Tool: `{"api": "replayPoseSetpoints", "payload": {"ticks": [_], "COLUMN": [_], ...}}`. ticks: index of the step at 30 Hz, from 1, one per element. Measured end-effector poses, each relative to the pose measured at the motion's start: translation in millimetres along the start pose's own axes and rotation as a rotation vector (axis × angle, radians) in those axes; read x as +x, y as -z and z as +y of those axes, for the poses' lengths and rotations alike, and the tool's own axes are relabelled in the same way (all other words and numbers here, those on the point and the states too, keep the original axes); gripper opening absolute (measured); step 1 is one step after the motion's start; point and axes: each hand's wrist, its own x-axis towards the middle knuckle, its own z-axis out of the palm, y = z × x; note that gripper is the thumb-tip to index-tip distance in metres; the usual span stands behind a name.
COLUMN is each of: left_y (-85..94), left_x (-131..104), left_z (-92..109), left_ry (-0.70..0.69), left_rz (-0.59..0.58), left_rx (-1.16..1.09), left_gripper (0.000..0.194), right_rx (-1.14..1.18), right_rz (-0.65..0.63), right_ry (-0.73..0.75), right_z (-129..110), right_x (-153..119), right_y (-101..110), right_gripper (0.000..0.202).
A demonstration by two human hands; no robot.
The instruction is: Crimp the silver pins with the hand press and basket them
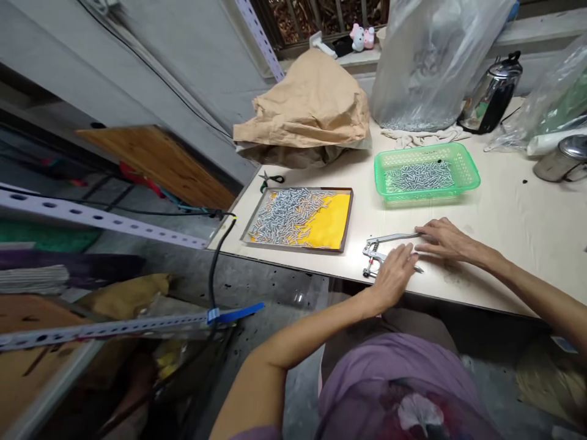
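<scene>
A metal hand tool like pliers (373,250) lies on the pale table near its front edge, its two handles pointing right. My left hand (395,274) rests over the lower handle, fingers stretched forward. On the upper handle's end lie the fingertips of my right hand (443,239), its fingers extended over the table. To the left, a shallow brown-edged tray (349,214) with a yellow bottom (331,223) holds many small metal pins (287,214). Behind the tool, a green plastic basket (470,168) contains more such pins (422,176).
Scissors (270,179) lie behind the tray, near a crumpled brown paper bag (312,104). At the back stand a large clear plastic bag (422,67) and a metal kettle (493,91). A metal pot (562,160) is at the right. A black cable (213,263) hangs by the table's left edge.
</scene>
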Motion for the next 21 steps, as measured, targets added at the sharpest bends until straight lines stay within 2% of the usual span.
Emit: {"api": "replayPoseSetpoints", "payload": {"ticks": [3, 6, 8, 10, 13, 15, 18, 21], "left_y": [-8.6, -4.9, 0.0, 3.4, 5.4, 7.9, 21.6, 51.1], "left_x": [-12, -13, -9, -6, -11, -21, -39, -50], "left_z": [14, 20, 20, 21, 23, 23, 9, -29], "left_ry": [0.007, 0.028, 0.034, 0.043, 0.001, -0.051, -0.027, 0.152], "left_rz": [0.009, -0.026, -0.047, -0.079, -0.176, -0.203, -0.146, 0.007], "left_rx": [-0.033, -0.057, -0.08, -0.097, -0.104, -0.088, -0.021, 0.087], "left_gripper": [0.032, 0.03, 0.03, 0.029, 0.028, 0.027, 0.025, 0.023], "right_rx": [-0.067, -0.181, -0.245, -0.242, -0.16, -0.173, -0.228, -0.228], "right_rz": [0.037, 0.058, 0.071, 0.042, -0.118, -0.174, -0.166, -0.138], "right_ry": [-0.06, -0.162, -0.166, -0.025, 0.316, 0.435, 0.508, 0.541], "right_z": [-1, -13, -29, -53, -89, -105, -110, -106], "right_x": [11, 27, 39, 50, 62, 68, 76, 83], "right_y": [4, 9, 10, 8, -2, -10, -21, -31], "right_gripper": [0.031, 0.022, 0.017, 0.015, 0.011, 0.01, 0.015, 0.013]}}
